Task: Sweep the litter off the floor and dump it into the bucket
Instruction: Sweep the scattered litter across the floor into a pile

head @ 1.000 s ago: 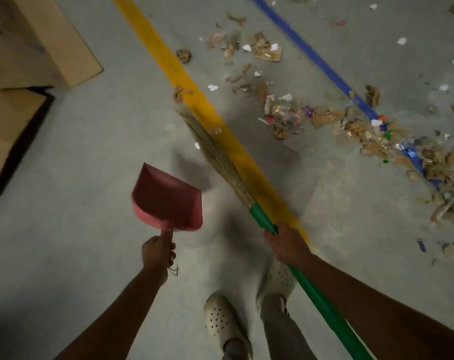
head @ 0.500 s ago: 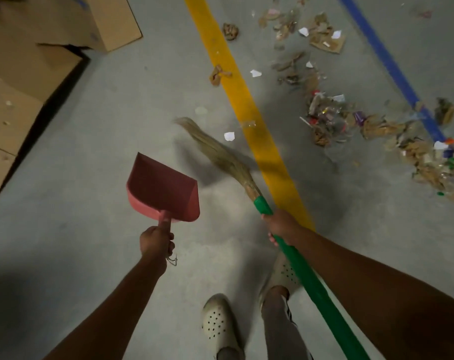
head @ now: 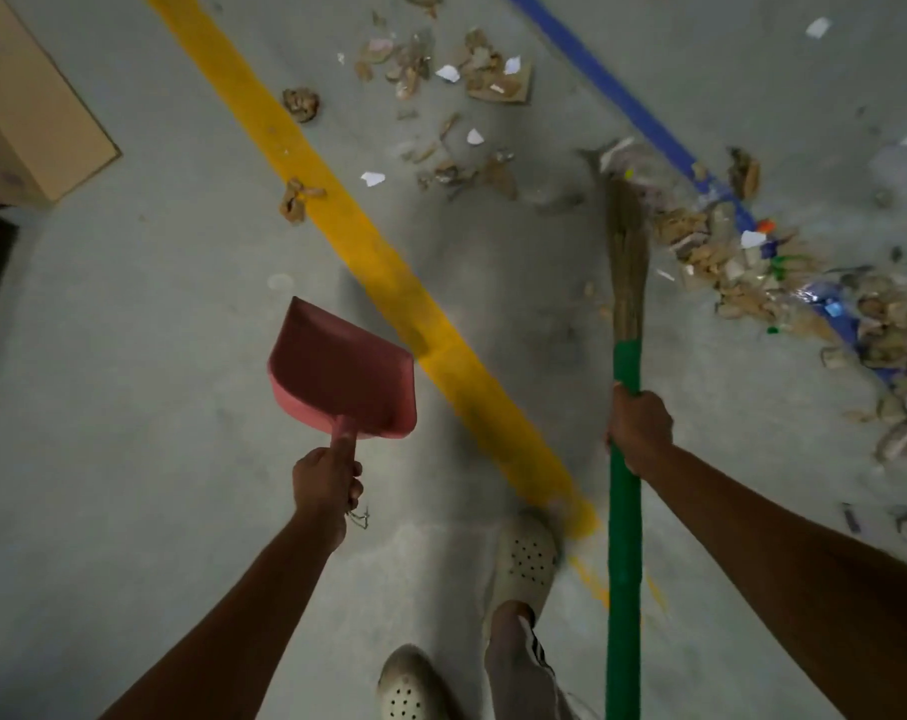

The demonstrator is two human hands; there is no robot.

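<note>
Green broom (head: 625, 459) is gripped by the right hand (head: 640, 427), its bristles touching the litter (head: 742, 262) on the floor (head: 129, 356) at far right. Left hand (head: 325, 479) grips a red dustpan (head: 343, 374).

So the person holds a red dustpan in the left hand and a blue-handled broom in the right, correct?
Not quite: the broom has a green handle, not a blue one, as the head view shows. The left hand does hold the red dustpan, and the right hand holds the broom.
</note>
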